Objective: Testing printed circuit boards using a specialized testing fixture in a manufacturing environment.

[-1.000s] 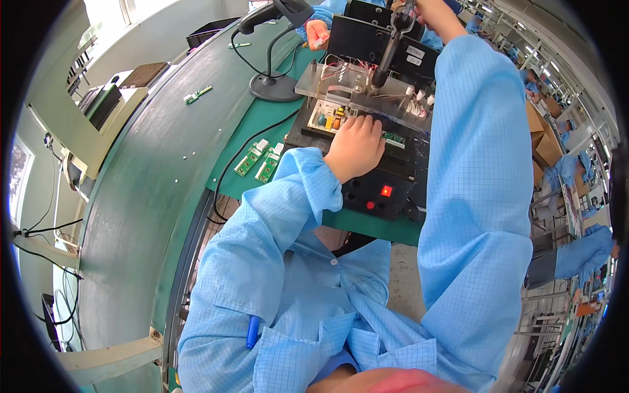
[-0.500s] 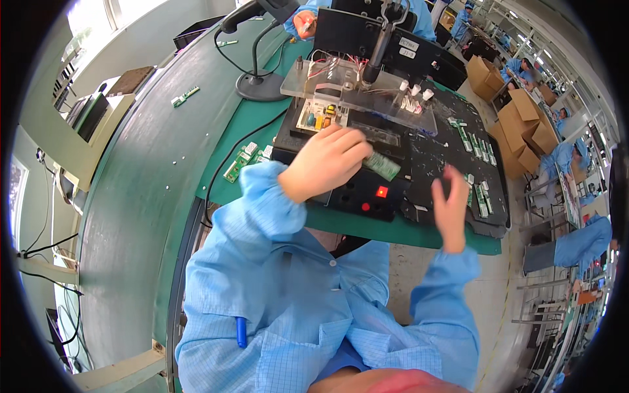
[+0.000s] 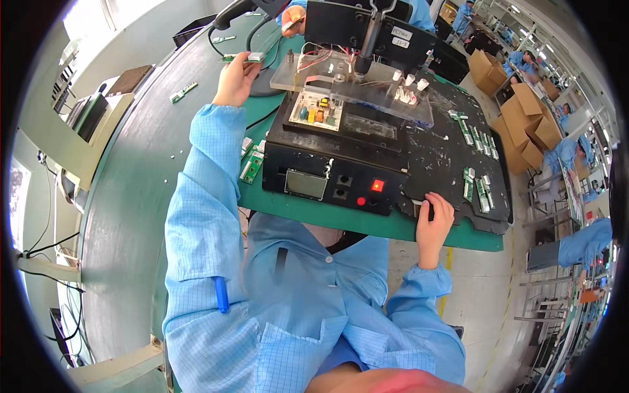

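Small green circuit board (image 3: 244, 58) pinched in left hand (image 3: 234, 80) fingertips, held up past the black test fixture (image 3: 341, 157), long axis roughly sideways | right hand (image 3: 434, 219) way off, fingers curled on dark tray (image 3: 458, 177) edge, gripping nothing far as I can tell

Small green circuit board strip (image 3: 246, 57): narrow, roughly level, pinched at fingertips above the green bench, left of the black test fixture; component detail apparently indistinct.
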The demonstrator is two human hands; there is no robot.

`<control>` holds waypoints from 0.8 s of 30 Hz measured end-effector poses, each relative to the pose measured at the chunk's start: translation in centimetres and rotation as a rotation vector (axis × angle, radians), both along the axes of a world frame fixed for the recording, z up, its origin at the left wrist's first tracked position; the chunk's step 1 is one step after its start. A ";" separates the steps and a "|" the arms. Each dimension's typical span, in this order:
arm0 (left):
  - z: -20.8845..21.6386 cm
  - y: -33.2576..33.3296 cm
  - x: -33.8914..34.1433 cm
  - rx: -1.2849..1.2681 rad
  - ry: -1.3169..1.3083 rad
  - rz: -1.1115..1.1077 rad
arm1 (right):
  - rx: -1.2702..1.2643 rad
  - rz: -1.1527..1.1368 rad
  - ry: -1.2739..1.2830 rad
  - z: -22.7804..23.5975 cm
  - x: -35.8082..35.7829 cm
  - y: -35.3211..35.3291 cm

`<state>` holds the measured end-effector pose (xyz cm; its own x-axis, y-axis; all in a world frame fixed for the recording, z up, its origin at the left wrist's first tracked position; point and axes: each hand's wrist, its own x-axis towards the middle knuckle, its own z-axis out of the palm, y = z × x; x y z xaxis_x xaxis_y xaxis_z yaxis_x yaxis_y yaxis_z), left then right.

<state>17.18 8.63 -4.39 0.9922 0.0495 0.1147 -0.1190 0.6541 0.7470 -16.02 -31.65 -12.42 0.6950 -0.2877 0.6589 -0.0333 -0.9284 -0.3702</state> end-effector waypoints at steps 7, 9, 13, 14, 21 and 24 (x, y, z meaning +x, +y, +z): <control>-0.8 -0.8 -0.2 0.001 -0.007 0.155 | 0.021 0.022 -0.037 -0.6 -0.1 -0.4; -0.7 -0.4 -0.6 0.021 -0.019 0.162 | 0.024 0.030 -0.029 -0.6 0.0 -0.4; 0.3 -0.6 -1.1 0.085 -0.031 0.173 | 0.029 0.017 -0.037 -0.6 -0.1 -0.7; 0.4 -0.6 -1.2 0.091 -0.025 0.181 | 0.037 0.017 -0.035 -0.6 0.0 -0.6; 2.0 -2.7 3.8 0.315 0.193 -0.031 | 0.014 0.000 -0.035 -0.2 0.1 -0.4; 3.3 -5.1 6.1 0.045 0.228 -0.023 | 0.016 -0.006 -0.025 -0.3 0.0 -0.6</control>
